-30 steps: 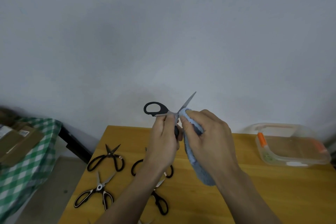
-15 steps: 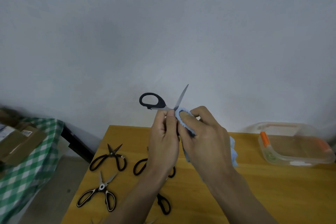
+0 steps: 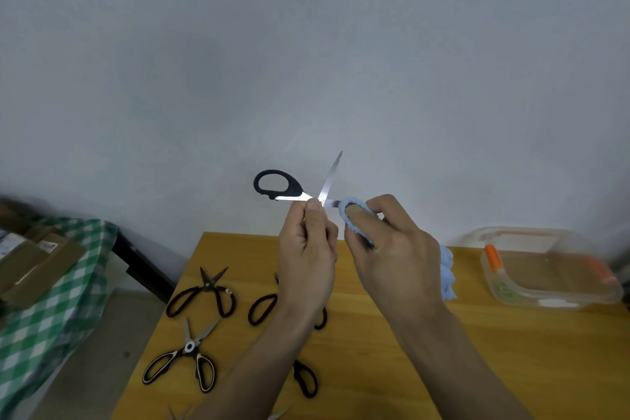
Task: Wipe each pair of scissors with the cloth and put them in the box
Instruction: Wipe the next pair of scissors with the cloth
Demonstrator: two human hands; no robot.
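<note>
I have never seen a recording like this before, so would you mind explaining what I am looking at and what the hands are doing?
There is no machine here: a person wears a wide-angle camera on the head, looking forward and down, so you see their own two bare hands. The left hand grips an open pair of black-handled scissors near the pivot, raised above a wooden table. The right hand pinches a blue cloth around one blade to wipe it. On the table lie several more pairs of scissors, such as one at the far left, and a clear plastic box at the right. A green checked cloth covers a neighbouring surface.
</note>
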